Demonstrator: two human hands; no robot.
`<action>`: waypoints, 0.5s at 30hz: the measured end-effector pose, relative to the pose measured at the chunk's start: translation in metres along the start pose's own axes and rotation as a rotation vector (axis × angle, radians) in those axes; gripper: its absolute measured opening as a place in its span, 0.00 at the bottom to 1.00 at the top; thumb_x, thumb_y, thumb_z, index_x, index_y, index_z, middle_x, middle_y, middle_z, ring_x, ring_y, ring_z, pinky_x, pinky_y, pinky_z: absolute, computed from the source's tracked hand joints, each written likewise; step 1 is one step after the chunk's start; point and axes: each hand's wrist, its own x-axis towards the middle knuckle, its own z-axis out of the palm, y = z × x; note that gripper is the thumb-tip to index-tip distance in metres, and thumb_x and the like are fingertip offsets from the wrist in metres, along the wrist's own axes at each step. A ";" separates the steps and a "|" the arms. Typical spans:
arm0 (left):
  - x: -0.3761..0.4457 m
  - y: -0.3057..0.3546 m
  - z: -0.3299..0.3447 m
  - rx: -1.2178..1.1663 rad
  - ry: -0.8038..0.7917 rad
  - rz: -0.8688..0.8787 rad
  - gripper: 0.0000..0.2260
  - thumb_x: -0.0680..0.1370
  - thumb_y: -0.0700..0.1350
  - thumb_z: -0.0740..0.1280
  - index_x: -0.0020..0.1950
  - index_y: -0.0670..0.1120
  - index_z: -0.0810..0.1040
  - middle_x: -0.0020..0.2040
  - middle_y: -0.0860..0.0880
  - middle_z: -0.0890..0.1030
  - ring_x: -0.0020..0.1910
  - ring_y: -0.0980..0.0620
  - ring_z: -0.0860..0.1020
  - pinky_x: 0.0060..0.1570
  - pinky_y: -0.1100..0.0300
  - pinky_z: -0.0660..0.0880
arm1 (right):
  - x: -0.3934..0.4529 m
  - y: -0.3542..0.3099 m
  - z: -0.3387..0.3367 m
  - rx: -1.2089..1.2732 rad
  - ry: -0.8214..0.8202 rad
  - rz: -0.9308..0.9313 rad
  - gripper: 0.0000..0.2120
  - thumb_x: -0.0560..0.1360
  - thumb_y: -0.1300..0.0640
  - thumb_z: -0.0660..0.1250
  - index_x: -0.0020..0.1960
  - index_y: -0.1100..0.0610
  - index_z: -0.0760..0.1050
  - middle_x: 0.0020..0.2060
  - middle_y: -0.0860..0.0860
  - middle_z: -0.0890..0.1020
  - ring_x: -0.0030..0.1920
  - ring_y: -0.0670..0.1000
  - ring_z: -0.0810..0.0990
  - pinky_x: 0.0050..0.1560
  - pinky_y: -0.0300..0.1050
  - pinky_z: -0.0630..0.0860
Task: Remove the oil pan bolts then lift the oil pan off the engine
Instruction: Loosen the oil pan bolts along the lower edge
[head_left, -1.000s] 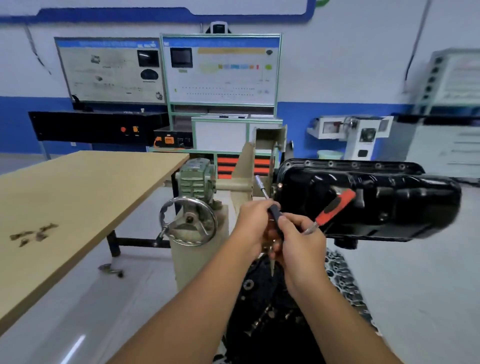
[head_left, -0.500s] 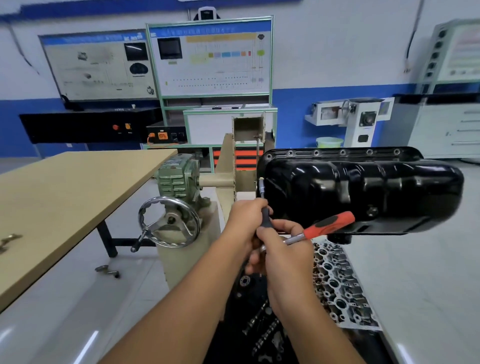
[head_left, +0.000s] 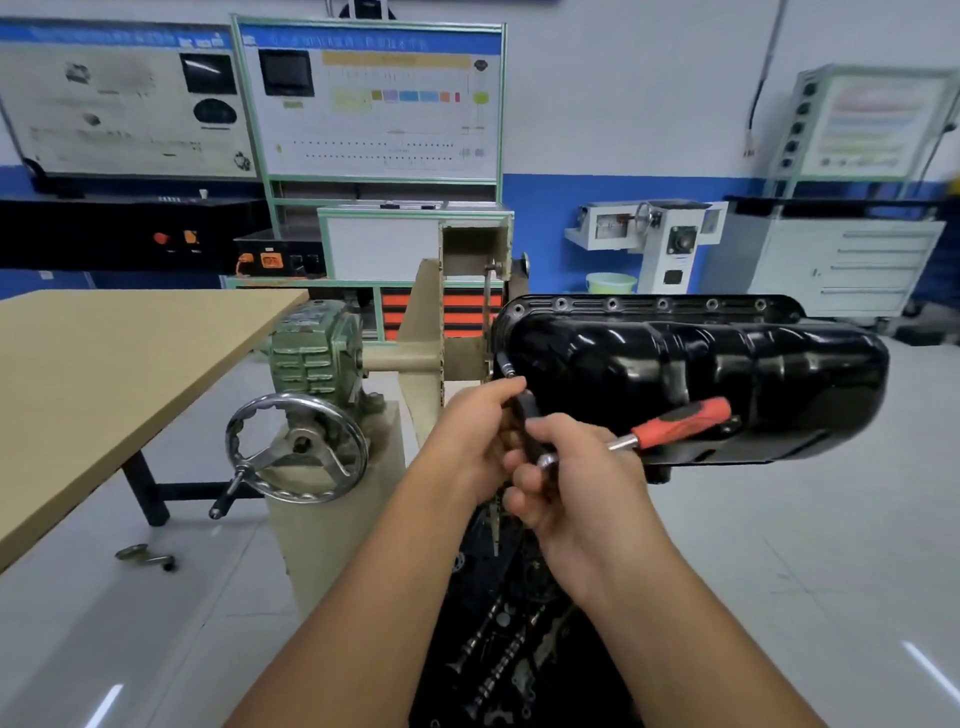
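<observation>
We grip the ratchet (head_left: 675, 423) in both hands, fingers curled round it; oil pan (head_left: 691, 374) not yet lifted, far-flange bolts (head_left: 662, 303) apparently still seated.

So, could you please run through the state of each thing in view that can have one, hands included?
oil pan: on the engine, bolts visible along its top flange
ratchet: held, red handle pointing right
extension bar: gripped, tip at the pan's left edge
left hand: holds the extension bar
right hand: grips the ratchet's head end
handwheel: untouched on the stand
</observation>
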 end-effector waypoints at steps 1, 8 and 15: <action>0.001 -0.001 0.000 -0.015 -0.002 0.006 0.18 0.81 0.50 0.67 0.33 0.45 0.77 0.26 0.48 0.74 0.19 0.51 0.72 0.20 0.64 0.68 | 0.001 0.000 -0.002 -0.223 0.021 -0.093 0.06 0.76 0.67 0.67 0.51 0.63 0.72 0.27 0.58 0.77 0.20 0.51 0.72 0.21 0.42 0.72; 0.006 0.000 -0.012 -0.082 0.025 0.003 0.15 0.83 0.46 0.65 0.37 0.44 0.75 0.31 0.46 0.76 0.27 0.50 0.75 0.29 0.62 0.74 | 0.003 0.012 0.003 -1.092 0.024 -0.523 0.12 0.69 0.47 0.77 0.45 0.44 0.74 0.30 0.43 0.81 0.24 0.46 0.78 0.22 0.36 0.71; 0.005 0.000 0.000 -0.122 0.048 0.057 0.15 0.84 0.46 0.64 0.38 0.42 0.75 0.25 0.46 0.75 0.20 0.52 0.73 0.22 0.66 0.70 | -0.011 0.024 -0.002 0.020 -0.073 0.177 0.09 0.76 0.50 0.71 0.48 0.55 0.82 0.32 0.58 0.78 0.20 0.49 0.67 0.20 0.38 0.64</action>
